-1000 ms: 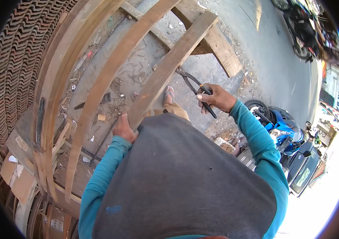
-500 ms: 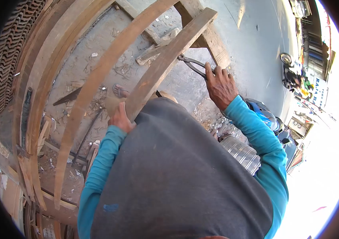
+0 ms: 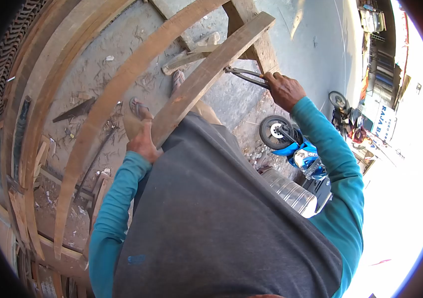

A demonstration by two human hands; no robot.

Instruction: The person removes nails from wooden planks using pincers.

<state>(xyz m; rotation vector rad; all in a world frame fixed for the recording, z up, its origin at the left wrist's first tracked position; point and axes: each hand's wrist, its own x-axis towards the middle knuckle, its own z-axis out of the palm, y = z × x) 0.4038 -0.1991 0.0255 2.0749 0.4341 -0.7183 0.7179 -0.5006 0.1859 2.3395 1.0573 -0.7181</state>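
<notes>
A squared wooden beam (image 3: 211, 74) runs diagonally up from my waist, its far end over a wooden support (image 3: 266, 52). My left hand (image 3: 144, 144) is closed around the beam's near end. Dark long-handled pincers (image 3: 245, 74) have their jaws against the beam's right side. My right hand (image 3: 285, 91) is closed on the handles, whose ends are hidden under the fingers. A nail between the jaws cannot be made out. To the left of the beam runs a long curved plank (image 3: 117, 94).
Roof tiles (image 3: 5, 64) are stacked at the far left beside long timbers (image 3: 55, 59). A handsaw (image 3: 74, 110) and wood scraps lie on the ground. A blue motorcycle (image 3: 303, 155) and a metal drum (image 3: 288, 191) stand at the right, with another motorcycle (image 3: 338, 102) beyond.
My right hand has shifted up and outward along with the pincers' handles, while the jaws stay at the beam. My left hand keeps its hold. The whole view has turned.
</notes>
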